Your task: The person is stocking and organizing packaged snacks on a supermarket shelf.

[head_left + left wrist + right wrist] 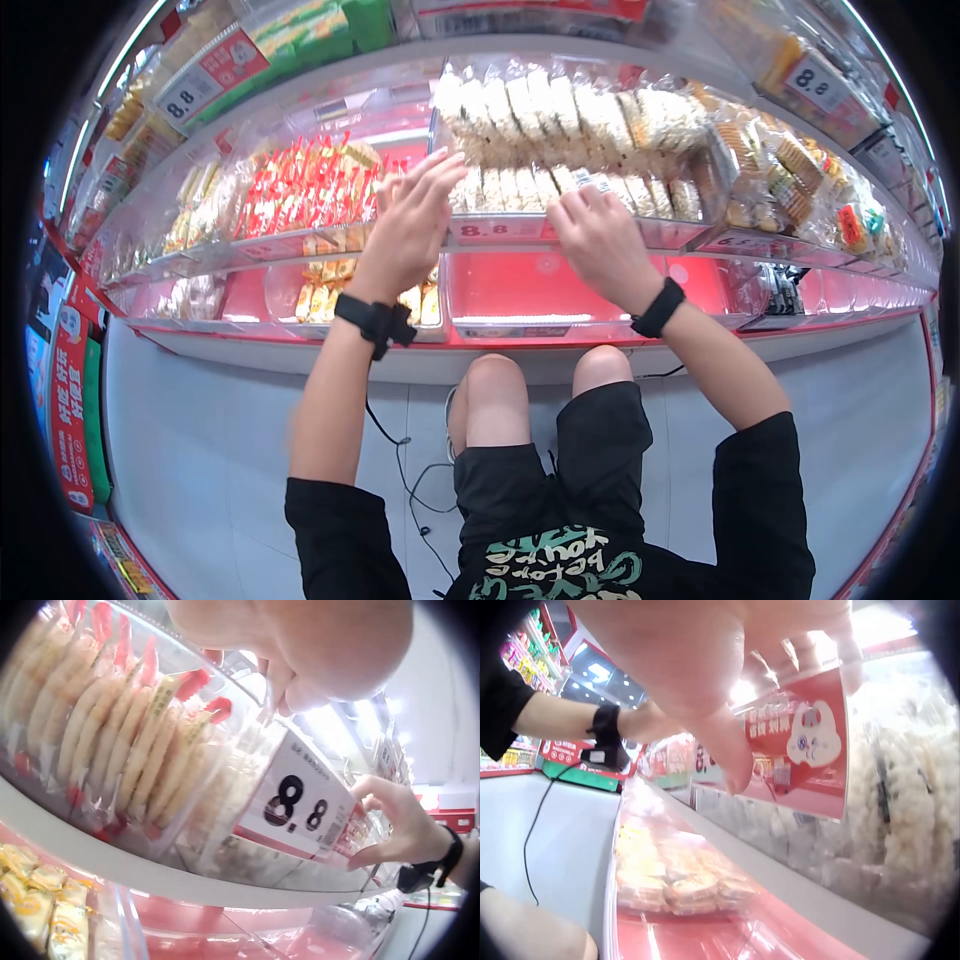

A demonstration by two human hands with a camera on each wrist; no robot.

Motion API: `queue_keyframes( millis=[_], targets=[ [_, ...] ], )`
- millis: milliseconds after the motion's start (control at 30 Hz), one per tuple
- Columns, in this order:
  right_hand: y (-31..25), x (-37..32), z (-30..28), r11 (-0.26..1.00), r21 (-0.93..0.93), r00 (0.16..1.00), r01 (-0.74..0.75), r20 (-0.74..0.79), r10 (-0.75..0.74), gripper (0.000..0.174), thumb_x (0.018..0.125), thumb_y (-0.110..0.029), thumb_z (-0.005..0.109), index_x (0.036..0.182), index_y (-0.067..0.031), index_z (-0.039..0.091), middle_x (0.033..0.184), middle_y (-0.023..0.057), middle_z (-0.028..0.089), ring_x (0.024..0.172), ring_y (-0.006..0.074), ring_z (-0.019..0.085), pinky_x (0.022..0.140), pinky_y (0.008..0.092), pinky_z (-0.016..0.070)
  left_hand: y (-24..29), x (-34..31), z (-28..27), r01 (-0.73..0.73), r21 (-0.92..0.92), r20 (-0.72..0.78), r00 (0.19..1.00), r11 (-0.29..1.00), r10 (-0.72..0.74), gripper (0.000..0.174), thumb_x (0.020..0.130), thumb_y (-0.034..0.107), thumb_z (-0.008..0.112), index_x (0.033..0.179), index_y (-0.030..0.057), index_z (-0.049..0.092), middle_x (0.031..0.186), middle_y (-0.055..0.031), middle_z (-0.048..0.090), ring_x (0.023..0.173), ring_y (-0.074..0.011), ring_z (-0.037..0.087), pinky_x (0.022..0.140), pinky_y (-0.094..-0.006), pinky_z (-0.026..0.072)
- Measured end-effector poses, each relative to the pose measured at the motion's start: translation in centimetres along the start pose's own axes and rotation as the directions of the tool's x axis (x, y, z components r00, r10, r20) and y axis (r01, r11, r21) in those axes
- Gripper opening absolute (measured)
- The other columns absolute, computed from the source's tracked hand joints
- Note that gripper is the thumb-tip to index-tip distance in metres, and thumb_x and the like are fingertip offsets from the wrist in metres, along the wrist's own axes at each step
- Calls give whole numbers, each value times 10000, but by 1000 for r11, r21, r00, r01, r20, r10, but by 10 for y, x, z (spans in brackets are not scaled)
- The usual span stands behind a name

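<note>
In the head view my left hand (pixel 410 215) reaches over the shelf front, fingers extended beside the left end of the wrapped puffed-rice bars (pixel 540 110). My right hand (pixel 600 240) grips a price sign (pixel 490 230) on the front edge of that bin. The right wrist view shows the thumb across the sign's red face (pixel 810 742), with the other fingers over its top edge. In the left wrist view, the sign's white face (pixel 292 799) reads 8.8, and my left fingers hang near its upper left corner, partly hidden by the palm.
Red-wrapped round crackers (pixel 300 190) stand left of the bars, and bagged biscuits (pixel 790 165) lie to the right. Below are a red lower shelf (pixel 500 285) and yellow packets (pixel 425 305). A black cable (pixel 405 470) trails over the floor by my knees.
</note>
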State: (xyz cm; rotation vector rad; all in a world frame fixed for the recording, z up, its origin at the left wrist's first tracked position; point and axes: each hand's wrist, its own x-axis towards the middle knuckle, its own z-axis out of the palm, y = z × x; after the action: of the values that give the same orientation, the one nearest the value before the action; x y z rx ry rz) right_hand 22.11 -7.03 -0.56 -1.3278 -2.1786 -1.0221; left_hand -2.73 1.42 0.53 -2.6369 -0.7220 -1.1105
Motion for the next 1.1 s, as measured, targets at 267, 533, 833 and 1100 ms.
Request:
queue_keyframes(
  millis=[267,533,833,1100],
  targets=[
    [19,14,4,953,290,995,-84,-31,97,253,655,30,624,891,-27,551,921,117,581,937,309,566,791,397,497,57,-68,-43,220,-174,164,968,960,-192,327,839,11,566,1166,25,572,1140,-179,600,1112,-356,544,961,-436,390],
    [33,30,-10,923,381,993,-46,-79,82,227,628,48,595,836,-11,526,905,137,557,933,330,544,815,411,471,37,-85,-12,743,-653,581,617,149,-530,420,1004,211,530,1340,-26,445,1240,-177,602,1116,-241,619,928,-352,491],
    [43,36,-10,948,316,994,-36,-91,68,226,666,-32,635,879,-26,560,928,109,559,974,288,542,838,394,455,46,-27,56,395,-597,722,645,-698,-252,460,873,54,471,1324,-34,462,1442,-251,456,1396,-372,380,1164,-453,319],
    [36,29,-14,942,331,998,-52,-22,63,243,665,-49,655,894,-34,576,939,90,567,954,269,550,845,376,449,58,-9,179,9,-540,461,840,-841,-287,470,814,29,647,1270,90,554,1271,-67,600,1249,-241,515,1142,-434,348]
  ],
)
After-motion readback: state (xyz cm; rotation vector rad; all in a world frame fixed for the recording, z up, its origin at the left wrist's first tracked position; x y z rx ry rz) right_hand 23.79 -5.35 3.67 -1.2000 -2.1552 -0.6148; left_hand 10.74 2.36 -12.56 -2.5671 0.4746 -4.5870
